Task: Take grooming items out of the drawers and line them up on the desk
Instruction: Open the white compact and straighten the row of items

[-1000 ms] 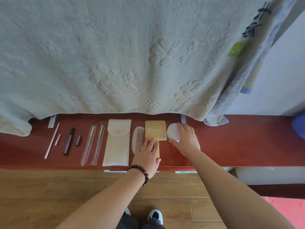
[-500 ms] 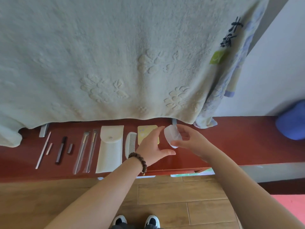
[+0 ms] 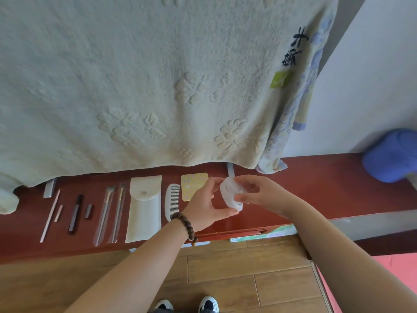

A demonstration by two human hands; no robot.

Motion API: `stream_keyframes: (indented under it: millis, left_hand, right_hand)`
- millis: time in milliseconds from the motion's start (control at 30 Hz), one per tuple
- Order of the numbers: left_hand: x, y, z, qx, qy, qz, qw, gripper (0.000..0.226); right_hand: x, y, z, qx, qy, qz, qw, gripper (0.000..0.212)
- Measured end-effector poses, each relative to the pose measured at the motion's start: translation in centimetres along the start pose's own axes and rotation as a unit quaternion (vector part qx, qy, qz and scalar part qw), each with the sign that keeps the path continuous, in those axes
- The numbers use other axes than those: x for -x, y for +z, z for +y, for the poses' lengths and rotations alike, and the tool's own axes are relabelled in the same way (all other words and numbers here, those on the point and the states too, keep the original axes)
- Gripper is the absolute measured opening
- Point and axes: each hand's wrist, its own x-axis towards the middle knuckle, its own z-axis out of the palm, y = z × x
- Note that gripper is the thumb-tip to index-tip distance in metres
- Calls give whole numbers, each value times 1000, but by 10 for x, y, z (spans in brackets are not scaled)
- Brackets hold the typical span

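Observation:
A small round translucent white case (image 3: 230,194) is held above the red desk (image 3: 316,190). My right hand (image 3: 264,195) pinches its right side and my left hand (image 3: 207,203) grips its left side with thumb and fingers. Lined up on the desk from the left are a thin stick (image 3: 50,215), a short strip (image 3: 59,213), a dark pencil (image 3: 75,213), a small cap (image 3: 89,211), two wrapped brushes (image 3: 112,213), a white pouch (image 3: 144,206), a white comb (image 3: 172,203) and a yellow hand mirror (image 3: 194,185), partly hidden by my left hand.
A large pale towel (image 3: 158,75) hangs over the back of the desk, with a patterned cloth (image 3: 300,105) at its right edge. A blue object (image 3: 392,154) sits at the desk's far right. Wood floor (image 3: 225,272) and my shoes lie below.
My right hand lifted the round white case off the desk. My left hand left the mirror's handle and came up to take the case's other side.

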Motion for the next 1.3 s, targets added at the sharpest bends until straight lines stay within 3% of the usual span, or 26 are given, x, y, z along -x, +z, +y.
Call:
stream_keyframes:
  millis: [167, 333, 467, 700, 800, 967, 1300]
  left_hand:
    - [7, -2, -5, 3, -13, -10, 1000, 63]
    - [5, -7, -13, 1, -25, -42, 999, 65]
    - [3, -9, -15, -12, -22, -32, 999, 64]
    - [2, -11, -27, -119, -45, -19, 992, 82]
    - [7, -13, -31, -204, -48, -12, 978, 91]
    - [15, -5, -52, -384, -98, -21, 918, 95]
    - [12, 13, -68, -433, -128, -3, 892, 94]
  right_hand:
    - [-3, -6, -6, 39, 13, -32, 999, 39]
    - [-17, -10, -15, 154, 22, 5, 988, 44]
    - [-34, -14, -25, 225, 36, 25, 973, 72]
    - [-66, -14, -36, 279, 99, 0, 955, 62]
    - [-81, -8, -33, 315, 116, -8, 942, 58]
    - [-97, 3, -20, 339, 132, 1, 931, 49]
    - [-97, 10, 12, 319, 114, 76, 938, 61]
